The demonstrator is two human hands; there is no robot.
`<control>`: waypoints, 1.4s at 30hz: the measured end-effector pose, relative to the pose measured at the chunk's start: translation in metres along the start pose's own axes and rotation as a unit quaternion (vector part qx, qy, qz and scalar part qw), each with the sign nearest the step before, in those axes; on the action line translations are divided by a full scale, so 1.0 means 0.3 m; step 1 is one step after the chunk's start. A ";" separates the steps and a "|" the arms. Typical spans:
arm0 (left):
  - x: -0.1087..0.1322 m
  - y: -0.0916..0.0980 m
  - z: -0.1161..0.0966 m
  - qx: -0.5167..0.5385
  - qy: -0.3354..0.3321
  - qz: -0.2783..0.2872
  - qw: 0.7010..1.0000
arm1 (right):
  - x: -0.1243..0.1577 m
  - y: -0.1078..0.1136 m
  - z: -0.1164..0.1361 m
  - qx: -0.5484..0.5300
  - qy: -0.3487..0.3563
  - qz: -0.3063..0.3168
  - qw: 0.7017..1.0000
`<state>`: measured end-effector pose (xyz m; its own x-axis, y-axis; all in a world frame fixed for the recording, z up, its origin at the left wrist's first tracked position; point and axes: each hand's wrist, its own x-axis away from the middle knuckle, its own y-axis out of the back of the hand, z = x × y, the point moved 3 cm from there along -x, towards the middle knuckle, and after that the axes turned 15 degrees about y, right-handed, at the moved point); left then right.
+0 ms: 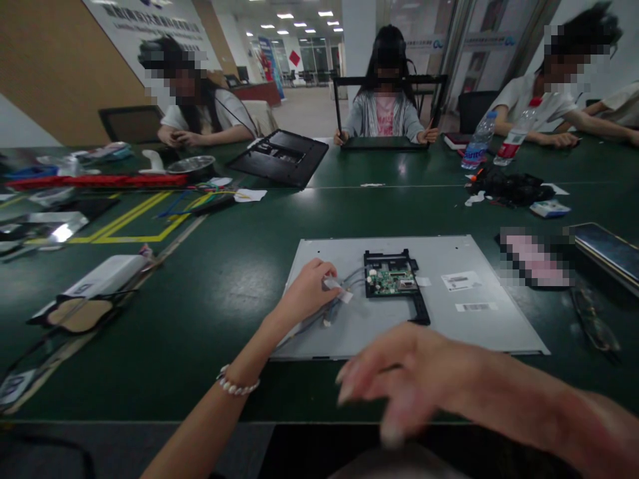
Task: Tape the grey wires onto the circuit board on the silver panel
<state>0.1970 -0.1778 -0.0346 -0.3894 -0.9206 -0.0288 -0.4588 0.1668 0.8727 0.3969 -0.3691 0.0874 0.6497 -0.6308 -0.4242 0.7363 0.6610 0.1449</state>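
Observation:
A flat silver display panel (319, 339) lies back-up on the green table in front of me. On it sits a black plastic bracket (421, 310) around a green circuit board (392, 280), with grey cables (353, 274) running out to the left. My left hand (310, 287), wearing a bead bracelet (239, 386), is closed in a pinch over the panel's left part, on a whitish translucent strip of tape (341, 291) by the cables. Nearer to me, my right hand (407, 372) hovers past the panel's front edge, slightly blurred, its fingers apart and holding nothing.
Eyeglasses (594, 319) and a phone (606, 249) lie to the right. Two bottles (479, 140) stand farther back. A white-and-black device (94, 286) with cables is at left. Across the table a person (387, 113) holds a black frame (389, 80); others sit beside. A black cover (279, 156) lies tilted.

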 end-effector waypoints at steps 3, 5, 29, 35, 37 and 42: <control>0.007 0.008 -0.011 0.006 0.010 0.001 1.000 | 0.124 0.117 -0.071 0.119 -0.100 -0.139 0.978; 0.010 0.015 -0.020 0.007 0.018 0.001 1.000 | 0.262 0.207 -0.163 0.249 -0.195 -0.216 0.924; 0.335 -0.096 -0.424 -0.038 0.052 -0.110 0.992 | 0.692 0.349 -0.347 0.283 -0.277 -0.440 0.806; 0.400 -0.337 -0.601 -0.007 -0.014 -0.023 1.000 | 0.651 0.315 -0.366 0.397 -0.243 -0.314 0.828; 0.408 -0.376 -0.626 -0.014 -0.037 -0.014 0.999 | 0.628 0.297 -0.370 0.421 -0.232 -0.280 0.831; 0.405 -0.416 -0.628 -0.050 -0.035 -0.025 0.998 | 0.534 0.241 -0.371 0.427 -0.230 -0.243 0.840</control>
<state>0.3574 -0.3771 -0.0552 -0.4252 -0.8990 -0.1049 -0.3984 0.0818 0.9135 0.5333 -0.3772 -0.0697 0.0933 -0.9619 -0.2571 0.6760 -0.1284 0.7256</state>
